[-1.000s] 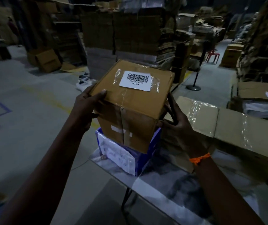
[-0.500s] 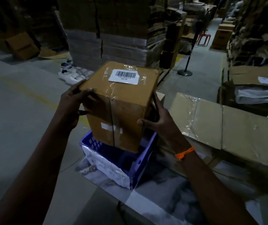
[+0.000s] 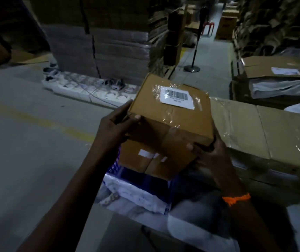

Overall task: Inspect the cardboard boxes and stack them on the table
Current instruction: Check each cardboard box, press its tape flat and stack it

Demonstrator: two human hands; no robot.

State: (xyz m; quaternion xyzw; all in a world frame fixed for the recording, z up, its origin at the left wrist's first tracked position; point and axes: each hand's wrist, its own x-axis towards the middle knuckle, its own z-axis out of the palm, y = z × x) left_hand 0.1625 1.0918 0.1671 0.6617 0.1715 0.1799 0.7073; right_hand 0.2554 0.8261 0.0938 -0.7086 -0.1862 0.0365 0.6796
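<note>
The cardboard box (image 3: 171,124) is held in the air between the two grips, and it does not rest on anything that can be seen. The left grip (image 3: 114,126) is closed around the upper left edge of the box: the thumb lies on the near face and the other fingers go behind the side. The right grip (image 3: 210,157) grasps the lower right corner, with the thumb pressed on the near face and the fingers under and behind.

Because one grip is high and the other low, on opposite corners, the box is tilted. This looks like a hold chosen for turning it, so that each face can be examined. The face with the barcode label (image 3: 177,97) is on top, above both grips, under shiny clear tape. The taped seam of the near face runs down between the two thumbs.

Directly below the grips stands a blue crate (image 3: 116,166) with a white sheet (image 3: 136,193) on its near side, at the edge of the surface (image 3: 191,228). Just beside the right grip, on its right, lies a long flat carton (image 3: 272,130) with tape on it, which is probably the place for stacking. The inspection seems to be in progress and the stacking is not yet done.
</note>
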